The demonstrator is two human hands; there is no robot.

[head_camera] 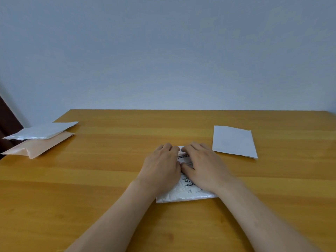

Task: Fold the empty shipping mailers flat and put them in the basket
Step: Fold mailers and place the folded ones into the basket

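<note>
Pressing white poly mailer (183,195) flat on desk (91,188).
Left hand (161,165) and right hand (204,166), grip spread flat, bear down to set my fold.

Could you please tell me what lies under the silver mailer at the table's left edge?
A peach mailer lies under the silver mailer, its near part showing. Its far part is covered, so anything else beneath cannot be seen.

fig.: white mailer (181,196). its label (187,180) shows chars approx. "t70", upside down to the viewer, w/ a small barcode (190,184) just beside. black print line (183,156) nearer the far edge: too small & blurred to read.
</note>
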